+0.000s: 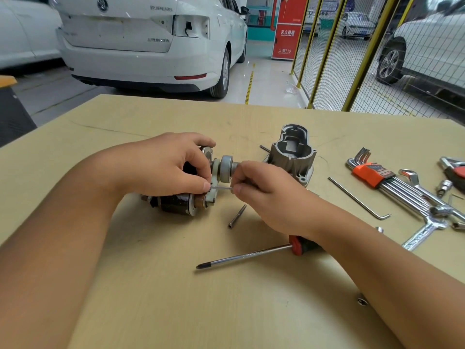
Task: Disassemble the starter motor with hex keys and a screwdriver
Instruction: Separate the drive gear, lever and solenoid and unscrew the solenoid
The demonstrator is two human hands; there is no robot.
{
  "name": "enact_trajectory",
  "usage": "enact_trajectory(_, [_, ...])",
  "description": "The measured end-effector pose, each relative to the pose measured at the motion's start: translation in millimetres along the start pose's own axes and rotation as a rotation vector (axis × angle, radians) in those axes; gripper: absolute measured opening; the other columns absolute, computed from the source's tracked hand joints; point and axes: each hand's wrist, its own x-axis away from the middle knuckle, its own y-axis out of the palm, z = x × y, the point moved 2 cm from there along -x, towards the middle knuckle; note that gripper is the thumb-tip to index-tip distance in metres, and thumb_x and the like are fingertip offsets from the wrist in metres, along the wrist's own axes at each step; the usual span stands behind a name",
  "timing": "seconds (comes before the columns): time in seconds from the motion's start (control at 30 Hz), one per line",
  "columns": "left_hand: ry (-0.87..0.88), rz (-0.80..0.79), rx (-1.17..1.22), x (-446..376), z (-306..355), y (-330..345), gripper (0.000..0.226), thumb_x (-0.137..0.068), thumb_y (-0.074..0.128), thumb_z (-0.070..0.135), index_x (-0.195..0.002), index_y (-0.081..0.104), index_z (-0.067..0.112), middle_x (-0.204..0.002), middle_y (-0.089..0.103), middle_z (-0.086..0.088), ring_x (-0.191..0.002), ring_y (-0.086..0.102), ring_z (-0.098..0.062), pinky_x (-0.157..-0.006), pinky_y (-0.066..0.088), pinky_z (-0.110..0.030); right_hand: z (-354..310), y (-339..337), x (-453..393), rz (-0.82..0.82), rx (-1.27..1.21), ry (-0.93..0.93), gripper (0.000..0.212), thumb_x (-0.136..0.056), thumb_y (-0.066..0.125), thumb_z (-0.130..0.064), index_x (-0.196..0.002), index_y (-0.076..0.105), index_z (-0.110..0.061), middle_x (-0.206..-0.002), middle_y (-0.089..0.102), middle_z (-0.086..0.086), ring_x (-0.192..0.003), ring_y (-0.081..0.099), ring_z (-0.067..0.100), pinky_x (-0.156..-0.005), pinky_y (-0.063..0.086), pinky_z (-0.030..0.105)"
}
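Head view: the left hand [161,167] grips the starter motor [186,197], while the right hand [266,195] pinches a thin pin [222,188] against it. Screwdriver [251,254] lies just in front of the motor, and the gray housing [293,153] stands just right of it.

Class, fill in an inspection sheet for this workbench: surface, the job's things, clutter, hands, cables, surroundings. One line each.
Surface: tan wooden table, scuffed, faint pencil lines.
Job's things: starter motor lying on its side; removed aluminium housing standing beside it; screwdriver lying under the right forearm; hex key set in orange holder; loose hex key.
Clutter: wrenches, a socket, a small pin, a screw.
Hands: left hand steadies the motor; right hand pinches a thin rod at it.
Cables: nothing seen.
Surroundings: white car, yellow mesh fence, red cabinet.
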Motion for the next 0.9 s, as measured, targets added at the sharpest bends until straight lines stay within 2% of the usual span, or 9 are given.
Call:
enact_trajectory(0.1, [0.007, -0.003, -0.009, -0.1, 0.5, 0.2, 0.020, -0.089, 0.075, 0.033, -0.077, 0.076, 0.048, -0.158, 0.036, 0.022, -0.138, 0.041, -0.001, -0.111, 0.037, -0.032, 3.4, 8.2, -1.4, -0.093, -0.538, 0.354, 0.020, -0.100, 0.052, -0.011, -0.082, 0.058, -0.017, -0.055, 0.037, -0.007, -0.041, 0.028, 0.010, -0.042, 0.025, 0.021])
enact_trajectory(0.2, [0.007, -0.001, -0.004, -0.1, -0.3, 0.7, 0.019, -0.088, 0.076, 0.033, -0.078, 0.076, 0.049, -0.158, 0.036, 0.022, -0.137, 0.042, 0.001, -0.109, 0.037, -0.027, 5.3, 5.7, -4.9, -0.034, -0.323, 0.216, 0.022, -0.099, 0.053, -0.012, -0.079, 0.057, -0.021, -0.049, 0.042, -0.015, -0.041, 0.034, 0.005, -0.041, 0.029, 0.020])
enact_trajectory(0.27, [0.007, -0.002, -0.008, 0.2, -0.9, 1.0, 0.018, -0.088, 0.076, 0.033, -0.079, 0.075, 0.049, -0.158, 0.036, 0.022, -0.137, 0.042, 0.001, -0.108, 0.036, -0.025, 3.0, 1.8, -5.8, 0.028, -0.030, 0.033, 0.019, -0.098, 0.055, -0.012, -0.082, 0.058, -0.022, -0.056, 0.049, -0.017, -0.051, 0.042, 0.003, -0.050, 0.033, 0.016])
enact_trajectory(0.33, [0.007, -0.006, -0.019, 0.4, -0.9, 0.9, 0.017, -0.089, 0.075, 0.033, -0.080, 0.075, 0.048, -0.157, 0.036, 0.023, -0.137, 0.042, 0.000, -0.106, 0.036, -0.025, 3.5, 3.1, -5.9, 0.047, 0.045, -0.028, 0.020, -0.097, 0.056, -0.011, -0.082, 0.057, -0.023, -0.061, 0.051, -0.016, -0.058, 0.045, 0.004, -0.055, 0.034, 0.017])
enact_trajectory(0.47, [0.008, -0.010, -0.028, 0.4, -0.2, 0.1, 0.019, -0.089, 0.074, 0.035, -0.079, 0.073, 0.051, -0.152, 0.037, 0.025, -0.134, 0.044, -0.002, -0.109, 0.039, -0.032, 8.3, -0.1, -4.4, -0.025, -0.437, 0.259, 0.012, -0.094, 0.062, -0.018, -0.084, 0.067, -0.015, -0.058, 0.055, -0.006, -0.044, 0.037, 0.010, -0.045, 0.031, 0.023])
enact_trajectory(0.53, [0.009, -0.009, -0.028, 0.1, -0.9, -0.2, 0.019, -0.089, 0.074, 0.034, -0.079, 0.073, 0.050, -0.151, 0.038, 0.025, -0.132, 0.045, -0.002, -0.108, 0.040, -0.032, 12.0, -8.9, 0.1, -0.128, -0.624, 0.436, 0.025, -0.095, 0.061, -0.030, -0.088, 0.068, -0.007, -0.064, 0.059, 0.010, -0.039, 0.033, 0.014, -0.043, 0.030, 0.021])
enact_trajectory(0.6, [0.009, -0.007, -0.026, -0.2, -2.2, 0.0, 0.019, -0.090, 0.074, 0.033, -0.079, 0.073, 0.049, -0.149, 0.038, 0.025, -0.131, 0.046, -0.001, -0.104, 0.040, -0.029, 17.0, -19.6, 6.1, -0.235, -0.697, 0.536, 0.034, -0.094, 0.057, -0.037, -0.085, 0.069, -0.006, -0.067, 0.061, 0.015, -0.038, 0.033, 0.015, -0.043, 0.030, 0.019])
enact_trajectory(0.77, [0.012, 0.001, -0.019, -0.2, -4.8, 0.1, 0.019, -0.089, 0.075, 0.032, -0.078, 0.073, 0.046, -0.148, 0.039, 0.026, -0.129, 0.046, 0.000, -0.100, 0.039, -0.026, 22.3, -31.3, 14.5, -0.392, -0.842, 0.454, 0.026, -0.092, 0.061, -0.031, -0.079, 0.065, -0.008, -0.069, 0.057, 0.015, -0.038, 0.037, 0.011, -0.042, 0.035, 0.019])
enact_trajectory(0.9, [0.013, -0.002, -0.009, 0.3, -4.5, -0.2, 0.018, -0.089, 0.075, 0.032, -0.078, 0.073, 0.046, -0.150, 0.039, 0.025, -0.132, 0.045, 0.000, -0.107, 0.040, -0.030, 23.9, -24.4, 13.1, -0.296, -0.737, 0.369, 0.019, -0.099, 0.060, -0.014, -0.083, 0.066, -0.005, -0.070, 0.059, 0.015, -0.040, 0.037, 0.013, -0.043, 0.035, 0.021])
